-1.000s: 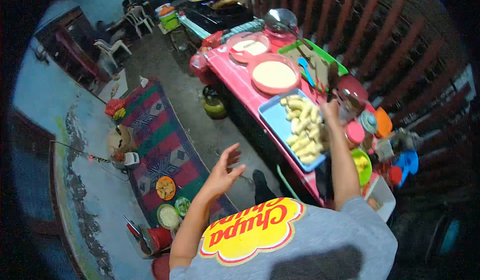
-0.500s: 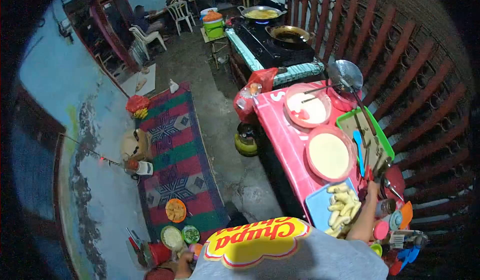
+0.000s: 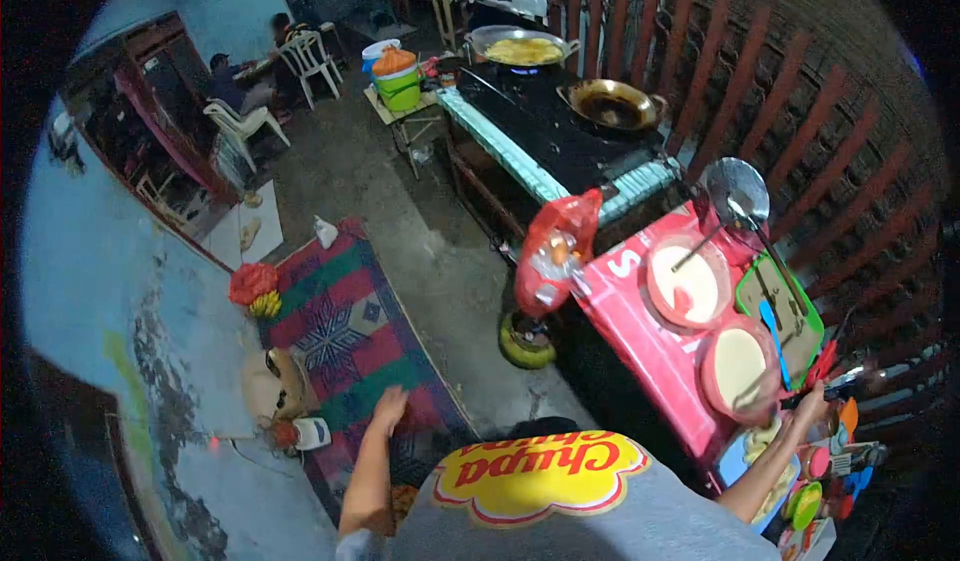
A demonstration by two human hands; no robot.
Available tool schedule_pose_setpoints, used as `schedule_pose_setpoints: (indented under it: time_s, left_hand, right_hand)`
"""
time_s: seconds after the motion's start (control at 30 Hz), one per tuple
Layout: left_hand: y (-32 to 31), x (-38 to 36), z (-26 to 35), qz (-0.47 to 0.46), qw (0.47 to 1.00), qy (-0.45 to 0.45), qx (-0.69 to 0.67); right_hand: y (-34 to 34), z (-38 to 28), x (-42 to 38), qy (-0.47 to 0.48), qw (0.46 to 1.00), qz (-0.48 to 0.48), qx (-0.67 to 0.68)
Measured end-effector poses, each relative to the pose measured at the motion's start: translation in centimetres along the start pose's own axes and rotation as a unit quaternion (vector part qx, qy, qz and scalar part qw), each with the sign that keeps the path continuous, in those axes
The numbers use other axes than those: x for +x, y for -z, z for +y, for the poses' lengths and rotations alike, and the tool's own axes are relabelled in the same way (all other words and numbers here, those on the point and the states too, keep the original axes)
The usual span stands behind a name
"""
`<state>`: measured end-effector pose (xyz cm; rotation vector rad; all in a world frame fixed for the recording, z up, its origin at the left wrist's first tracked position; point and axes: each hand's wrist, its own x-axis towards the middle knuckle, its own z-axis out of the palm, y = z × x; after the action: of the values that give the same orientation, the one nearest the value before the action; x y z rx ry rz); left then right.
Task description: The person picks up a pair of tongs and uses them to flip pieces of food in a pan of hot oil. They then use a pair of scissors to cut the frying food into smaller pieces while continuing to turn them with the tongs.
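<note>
My left hand (image 3: 391, 408) is raised over the patterned mat, fingers loosely stretched out, with nothing visible in it. At the right, my right hand (image 3: 812, 403) is closed beside a red-handled utensil (image 3: 822, 363); blur hides what its fingers grip. It is nearest the pink bowl of pale batter (image 3: 738, 366), where a blurred shape crosses the rim. Peeled bananas (image 3: 765, 439) lie on a blue tray (image 3: 735, 459), partly behind my right forearm. A blue spatula (image 3: 775, 341) rests on the green tray (image 3: 815, 306). Another pink bowl (image 3: 690, 276) holds white batter and a utensil.
Beyond the pink-covered table (image 3: 640, 331), a pan of frying food (image 3: 524, 53) and a dark pan of oil (image 3: 612, 106) sit on the stove. A red bag (image 3: 557, 251) hangs between them. Jars (image 3: 815, 459) crowd the right side. A person (image 3: 235, 86) sits far back.
My view has turned left, shifting the table rightward. My left hand has risen from beside the floor bowls to over the mat. My right hand remains near the red-handled utensil.
</note>
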<state>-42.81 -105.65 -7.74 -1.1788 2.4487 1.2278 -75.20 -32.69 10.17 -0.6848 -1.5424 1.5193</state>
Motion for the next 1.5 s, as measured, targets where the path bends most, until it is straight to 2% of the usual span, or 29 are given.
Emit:
schedule_pose_setpoints:
  time_s: [0.03,0.07,0.1,0.13,0.27,0.33,0.4,0.53,0.57,0.67,0.73,0.77,0.8,0.83,0.87,0.9,0.93,1.0,1.03,1.07,1.13,1.2,1.27,1.3,1.33,1.37,1.4,1.47,1.5]
  left_hand:
    - [3.4,1.8,7.4,-0.06,0.994,-0.08,0.033]
    - [4.2,4.5,12.5,-0.035,0.993,-0.092,-0.067]
    - [5.5,5.8,18.1,-0.094,0.969,-0.107,-0.2]
    - [6.5,6.5,23.9,-0.128,0.966,-0.107,-0.198]
    - [7.7,10.6,36.7,-0.357,0.856,-0.26,-0.271]
    - [9.0,11.9,40.7,-0.422,0.81,-0.285,-0.29]
    - [9.3,14.9,42.4,-0.435,0.794,-0.237,-0.352]
    - [13.0,20.7,41.9,-0.451,0.671,-0.183,-0.559]
    - [13.3,22.6,41.1,-0.389,0.657,-0.154,-0.627]
    - [16.6,25.9,39.1,-0.214,0.736,-0.121,-0.631]
    - [18.7,29.5,36.9,-0.21,0.703,-0.107,-0.671]
    - [19.9,31.4,35.8,-0.208,0.67,-0.093,-0.707]
    - [21.3,33.1,34.7,-0.211,0.672,-0.092,-0.704]
    - [22.8,34.9,33.6,-0.168,0.688,-0.064,-0.703]
    - [24.1,36.8,32.8,-0.125,0.701,-0.036,-0.701]
    - [25.4,38.3,32.2,-0.066,0.725,-0.013,-0.685]
    - [26.8,40.2,31.4,-0.071,0.728,-0.011,-0.682]
    - [28.9,45.6,28.9,-0.018,0.739,0.019,-0.673]
    - [28.6,52.2,23.4,-0.104,0.655,0.053,-0.746]
    - [30.5,53.1,24.9,-0.112,0.659,0.053,-0.742]
    - [35.3,51.6,30.4,-0.04,0.708,-0.066,-0.702]
    - [37.8,54.9,32.8,-0.04,0.716,-0.075,-0.693]
    - [38.7,61.3,32.0,-0.159,0.724,-0.137,-0.658]
    - [39.0,61.6,36.1,-0.046,0.746,-0.132,-0.651]
    - [39.9,62.3,38.5,-0.096,0.712,-0.171,-0.674]
    - [40.6,62.9,40.5,-0.145,0.672,-0.204,-0.697]
    - [41.0,63.9,42.5,-0.164,0.678,-0.191,-0.69]
    - [41.5,65.8,45.8,-0.2,0.696,-0.203,-0.66]
    - [41.2,67.0,46.8,-0.21,0.698,-0.198,-0.655]
  right_hand:
    - [-1.7,-3.2,-2.9,-0.053,0.997,-0.045,0.014]
    - [-3.6,-5.7,-6.1,-0.107,0.99,-0.091,0.025]
    - [-6.1,-7.3,-9.5,-0.057,0.985,-0.133,0.098]
    - [-8.3,-6.0,-10.3,-0.093,0.98,-0.128,0.124]
    - [-19.4,-8.4,-22.1,-0.139,0.918,-0.345,0.138]
    - [-25.9,-15.0,-31.3,-0.162,0.858,-0.469,0.13]
    - [-32.5,-13.3,-35.9,-0.212,0.825,-0.513,0.109]
    - [-42.9,-10.7,-45.9,-0.229,0.741,-0.631,-0.027]
    - [-45.4,-8.4,-48.0,-0.207,0.722,-0.659,-0.019]
    - [-50.7,-10.9,-52.9,-0.248,0.632,-0.73,0.075]
    - [-53.7,-9.1,-54.9,-0.228,0.627,-0.742,0.068]
    - [-55.0,-7.5,-55.3,-0.299,0.585,-0.751,0.072]
    - [-55.8,-6.0,-55.9,-0.37,0.539,-0.752,0.079]
    - [-56.3,-4.7,-56.7,-0.33,0.544,-0.766,0.093]
    - [-56.4,-2.3,-57.7,-0.319,0.569,-0.758,0.002]
    - [-56.4,3.8,-58.6,-0.392,0.506,-0.767,-0.043]
    - [-57.0,6.5,-59.8,-0.389,0.501,-0.769,-0.074]
    - [-59.5,9.2,-62.2,-0.333,0.539,-0.769,-0.077]
    - [-60.7,10.7,-63.2,-0.304,0.563,-0.764,-0.078]
    - [-61.8,12.7,-64.0,-0.274,0.593,-0.753,-0.078]
    - [-63.0,17.1,-64.8,-0.209,0.661,-0.717,-0.068]
    - [-64.3,16.8,-64.2,-0.197,0.693,-0.694,0.0]
    - [-69.4,-1.2,-61.3,-0.403,0.603,-0.682,0.091]
    - [-70.9,-3.0,-59.6,-0.443,0.609,-0.648,0.113]
    - [-72.0,-4.3,-57.8,-0.479,0.614,-0.612,0.137]
    - [-73.4,-8.2,-56.4,-0.468,0.693,-0.541,0.092]
    - [-75.1,-10.9,-54.9,-0.452,0.759,-0.466,0.04]
    - [-76.4,-8.3,-47.6,-0.373,0.687,-0.619,0.075]
    - [-77.7,-10.2,-46.8,-0.361,0.769,-0.524,0.051]
